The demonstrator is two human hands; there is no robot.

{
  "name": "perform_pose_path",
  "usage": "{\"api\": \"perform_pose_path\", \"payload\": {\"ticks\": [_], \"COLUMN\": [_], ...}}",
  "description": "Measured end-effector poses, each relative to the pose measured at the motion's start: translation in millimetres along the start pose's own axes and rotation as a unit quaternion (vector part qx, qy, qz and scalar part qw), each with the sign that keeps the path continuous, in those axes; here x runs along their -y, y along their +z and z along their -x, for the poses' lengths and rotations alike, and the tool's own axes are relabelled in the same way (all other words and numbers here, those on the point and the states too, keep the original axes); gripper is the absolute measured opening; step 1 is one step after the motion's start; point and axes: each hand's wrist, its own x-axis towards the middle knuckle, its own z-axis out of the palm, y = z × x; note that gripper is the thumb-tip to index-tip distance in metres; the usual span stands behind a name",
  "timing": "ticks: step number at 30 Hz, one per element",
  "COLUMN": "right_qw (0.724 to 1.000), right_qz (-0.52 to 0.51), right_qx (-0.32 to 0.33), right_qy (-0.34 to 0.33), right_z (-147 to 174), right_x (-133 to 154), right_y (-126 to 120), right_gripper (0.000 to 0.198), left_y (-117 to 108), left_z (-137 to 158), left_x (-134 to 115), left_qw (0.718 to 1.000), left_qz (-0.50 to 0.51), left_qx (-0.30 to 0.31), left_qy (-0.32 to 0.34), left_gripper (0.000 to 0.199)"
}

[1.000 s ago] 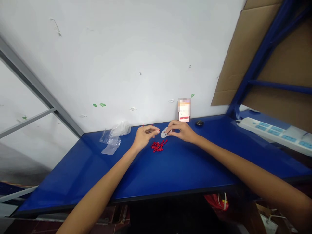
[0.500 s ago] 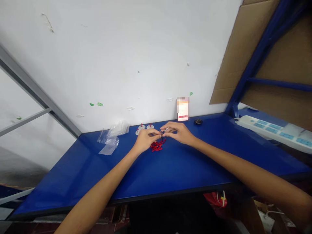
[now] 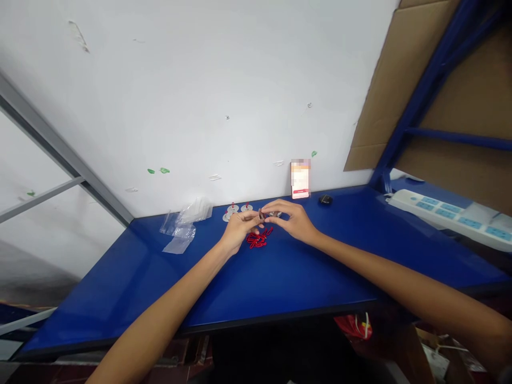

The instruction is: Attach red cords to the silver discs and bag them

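My left hand [image 3: 240, 226] and my right hand [image 3: 293, 217] meet above the middle of the blue table, fingertips pinched together. Between them is a small dark, brownish-silver round piece [image 3: 262, 215], seen nearly edge-on; its exact kind is too small to tell. A pile of red cord loops [image 3: 258, 238] lies on the table just below the fingers. Behind my left hand lie several flat silvery discs [image 3: 232, 208] with red loops on them, partly hidden by the hand. Some pale material shows behind my right fingers, mostly covered.
Clear plastic bags [image 3: 186, 221] lie at the left by the wall. A lit phone [image 3: 300, 180] leans against the wall, with a small black object [image 3: 325, 200] to its right. A white power strip [image 3: 452, 216] runs along the right side of the blue table [image 3: 256, 293].
The small piece between my fingertips has turned and shows more of its face. My left fingers have shifted slightly around it, and the red cords lie where they were.
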Motion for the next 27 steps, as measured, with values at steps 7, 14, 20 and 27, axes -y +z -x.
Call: {"api": "perform_pose_path", "payload": {"ticks": [7,14,20,27], "right_qw": [1.0,1.0,0.999,0.999], "right_qz": [0.003,0.004,-0.02,-0.019], "right_qx": [-0.024,-0.019,-0.008,-0.003], "right_qy": [0.01,0.021,0.047,0.051], "right_z": [-2.1,-1.2,0.1,0.2], "right_x": [4.9,1.5,-5.8,-3.9], "right_y": [-1.1,-1.3,-0.4,-1.2], "right_gripper": [0.017,0.013,0.021,0.018], "left_y": [-1.7,-1.2,-1.8,-8.3], "left_z": [2.3,2.3,0.9,0.0], "left_x": [-12.2,-13.7,-9.0,-9.2], "left_qw": [1.0,0.999,0.998,0.996], "left_qz": [-0.024,-0.039,-0.044,-0.077], "left_qx": [0.01,0.015,0.004,0.023], "left_qy": [0.006,0.016,0.035,0.043], "left_gripper": [0.038,0.038,0.035,0.028]}}
